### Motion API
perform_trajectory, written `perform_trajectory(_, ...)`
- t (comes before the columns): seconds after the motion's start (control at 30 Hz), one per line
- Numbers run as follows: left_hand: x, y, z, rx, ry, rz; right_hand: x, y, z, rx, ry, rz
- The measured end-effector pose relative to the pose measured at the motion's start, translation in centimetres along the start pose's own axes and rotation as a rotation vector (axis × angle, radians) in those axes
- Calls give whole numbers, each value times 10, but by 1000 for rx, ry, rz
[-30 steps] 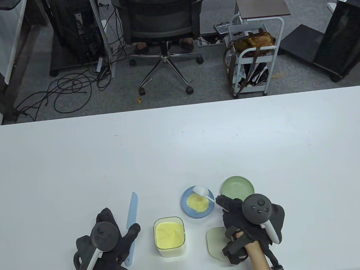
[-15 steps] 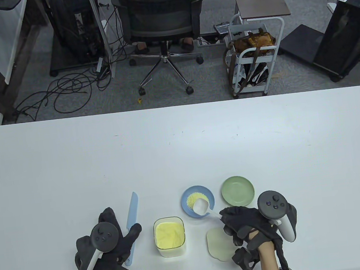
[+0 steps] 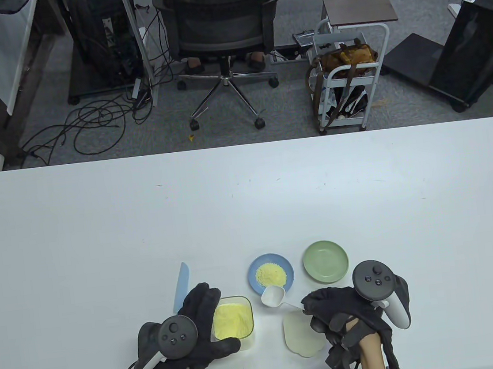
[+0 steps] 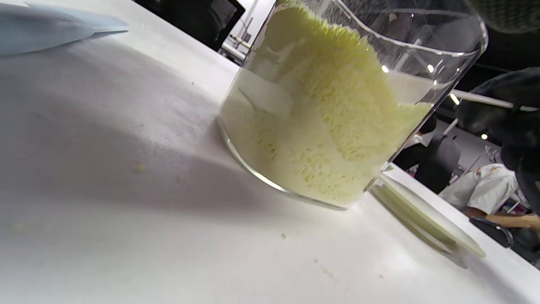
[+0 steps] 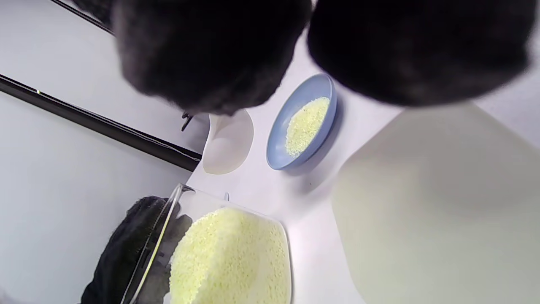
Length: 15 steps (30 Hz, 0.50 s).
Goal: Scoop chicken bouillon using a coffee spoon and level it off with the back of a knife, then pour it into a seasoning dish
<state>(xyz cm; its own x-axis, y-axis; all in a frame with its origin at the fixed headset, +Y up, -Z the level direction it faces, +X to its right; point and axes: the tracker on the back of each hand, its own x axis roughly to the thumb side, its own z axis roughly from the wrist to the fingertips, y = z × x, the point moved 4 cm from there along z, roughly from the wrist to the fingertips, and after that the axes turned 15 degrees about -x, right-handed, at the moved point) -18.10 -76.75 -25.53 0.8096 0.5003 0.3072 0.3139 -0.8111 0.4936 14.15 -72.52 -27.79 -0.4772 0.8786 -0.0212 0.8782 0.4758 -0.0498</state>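
The clear bouillon container (image 3: 232,323), well filled with yellow granules, stands near the front of the table (image 3: 101,232), and the left hand (image 3: 192,333) steadies it: fingers (image 3: 200,303) along its 9 o'clock wall, thumb across its 6 o'clock side, so the hand grips the container. The white coffee spoon (image 3: 273,297) hangs just off the container's 2 o'clock corner, bowl empty, its handle pinched in the curled fingers of the right hand (image 3: 346,315). At 12 o'clock from the spoon sits the blue seasoning dish (image 3: 271,274), holding a small heap of granules, so at least one measure looks already delivered; whether more are wanted cannot be told. The green dish (image 3: 326,261), at 3 o'clock from the blue one, is empty. The pale blue knife (image 3: 180,286) lies on the table at 10 o'clock from the container, in neither hand. The container's lid (image 3: 301,333) lies flat at its 3 o'clock, partly under the right hand. If another round is meant, scooping, levelling with the knife back and pouring all remain.
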Motion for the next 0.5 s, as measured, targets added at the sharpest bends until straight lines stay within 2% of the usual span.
perform_trajectory(0.13,-1,2,2,-19,24,-66,19,-1,-4,-4,120,88)
perform_trajectory(0.27,-2,2,3,-32,20,-70,41,-15,-8,54,222,186)
perform_trajectory(0.37,-2,2,3,-43,22,-83,56,-32,-8,121,279,74)
perform_trajectory(0.5,-2,2,3,-50,22,-88,72,-54,-3,139,320,-122)
